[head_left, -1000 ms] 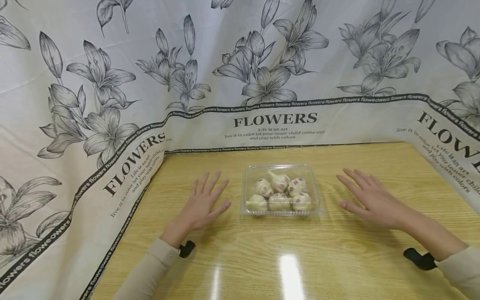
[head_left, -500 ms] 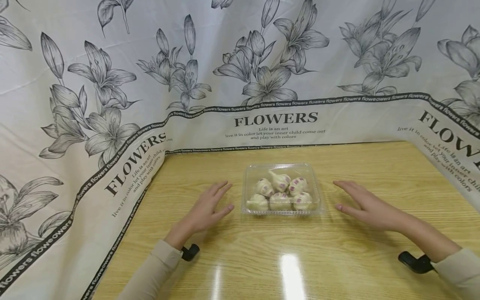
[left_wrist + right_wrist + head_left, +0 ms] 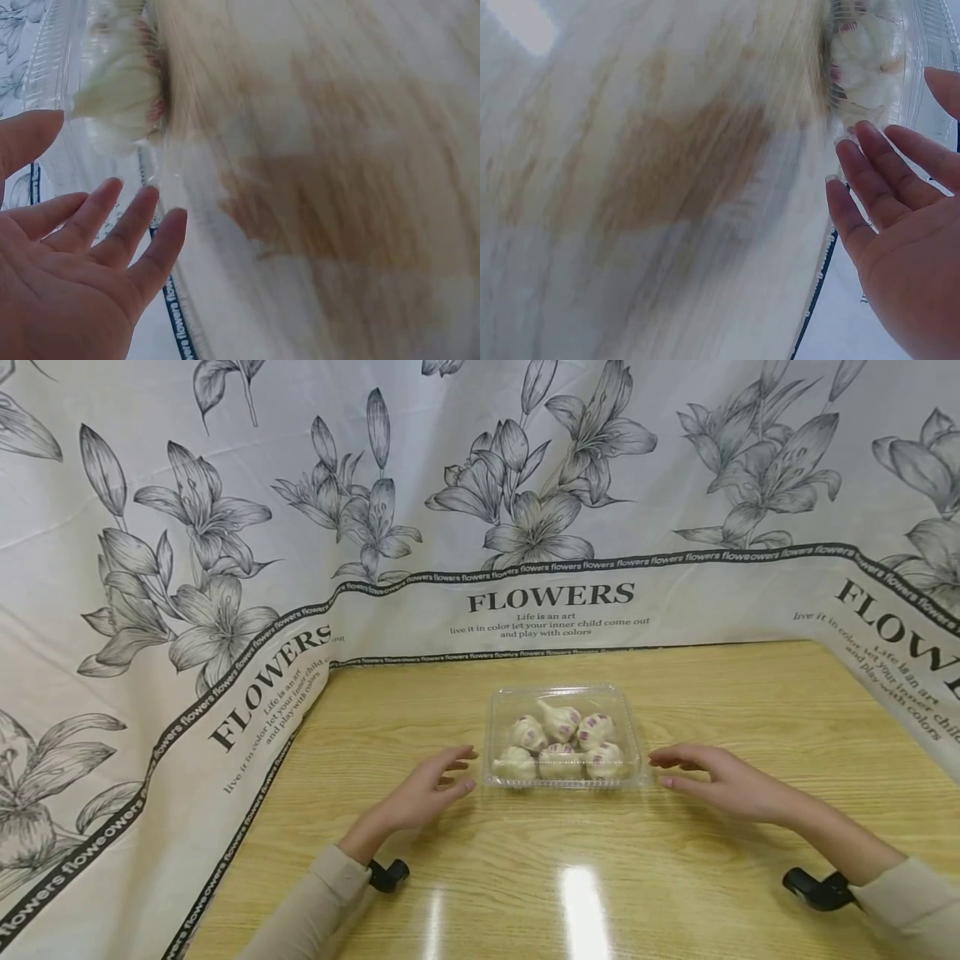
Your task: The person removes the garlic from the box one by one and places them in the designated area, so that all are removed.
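Note:
A clear plastic clamshell box (image 3: 562, 695) sits closed on the wooden table. Several white garlic bulbs (image 3: 560, 722) with purple marks lie inside it. Just off the box's left side is my left hand (image 3: 422, 789), its fingers loosely extended towards the box and holding nothing. On the opposite side my right hand (image 3: 731, 785) reaches in the same way, fingertips right at the box's edge. Both wrist views show relaxed, spread fingers and a bare palm, with garlic (image 3: 124, 94) behind the clear wall beyond the left fingers.
The wood-grain table (image 3: 487, 877) carries a bright light reflection near the front. A white curtain (image 3: 390, 618) printed with flowers and lettering encloses it at the back and both sides. Black wrist mounts (image 3: 817, 889) hang below the sleeves.
Both hands have moved inward to the box from either side. Their fingers, spread wide a second ago, have drawn together and bent a little. The box has stayed in place.

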`<state>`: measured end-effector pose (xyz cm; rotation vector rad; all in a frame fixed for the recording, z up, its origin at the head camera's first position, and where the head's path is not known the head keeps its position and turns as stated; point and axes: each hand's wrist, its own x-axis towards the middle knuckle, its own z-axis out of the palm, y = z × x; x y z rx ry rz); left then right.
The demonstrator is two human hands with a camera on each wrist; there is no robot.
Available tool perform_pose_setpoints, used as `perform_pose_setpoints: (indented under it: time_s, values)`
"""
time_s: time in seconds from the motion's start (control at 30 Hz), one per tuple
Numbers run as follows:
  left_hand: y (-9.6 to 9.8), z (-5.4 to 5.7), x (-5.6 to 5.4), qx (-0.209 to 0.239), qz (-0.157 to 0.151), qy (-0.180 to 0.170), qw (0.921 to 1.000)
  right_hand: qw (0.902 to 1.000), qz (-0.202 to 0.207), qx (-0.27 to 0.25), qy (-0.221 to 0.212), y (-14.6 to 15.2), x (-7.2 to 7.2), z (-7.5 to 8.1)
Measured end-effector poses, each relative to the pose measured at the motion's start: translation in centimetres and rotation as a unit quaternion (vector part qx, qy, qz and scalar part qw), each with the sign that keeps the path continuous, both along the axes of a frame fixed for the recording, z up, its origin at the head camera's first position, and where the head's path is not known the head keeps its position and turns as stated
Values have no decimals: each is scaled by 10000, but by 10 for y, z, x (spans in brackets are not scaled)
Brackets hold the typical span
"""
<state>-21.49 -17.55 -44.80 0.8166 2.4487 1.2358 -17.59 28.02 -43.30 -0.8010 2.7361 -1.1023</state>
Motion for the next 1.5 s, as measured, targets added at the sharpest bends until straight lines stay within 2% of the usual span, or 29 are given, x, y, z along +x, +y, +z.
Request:
perform_pose_setpoints:
  time_s: [0.1, 0.27, 0.47, 0.7, 0.87, 1.0, 1.2, 1.5]
  values:
    - [3, -3, 2, 274, -2, -396, 9988, 9997, 109, -197, -94, -1, -1, -4]
    - [7, -6, 4, 642, 17, -764, 9950, 9970, 348, -594, -354, -2, -3, -8]
    - [10, -6, 4, 922, 231, -1146, 9888, 9916, 271, -859, -924, -4, -3, -7]
    - [11, -8, 3, 1485, 519, -1854, 9700, 9817, 65, -1128, -1533, -4, -3, -8]
    - [12, -13, 3, 2068, 582, -2269, 9499, 9753, 148, -1358, -1736, -4, -3, -10]
    - [15, -15, 5, 2309, 643, -2372, 9414, 9703, 236, -1497, -1886, -4, -4, -11]
    - [19, -16, 5, 2291, 756, -2393, 9405, 9681, 355, -1640, -1858, -8, -5, -14]
    - [20, -17, 4, 2230, 849, -2502, 9383, 9559, 472, -1959, -2136, -8, -5, -15]
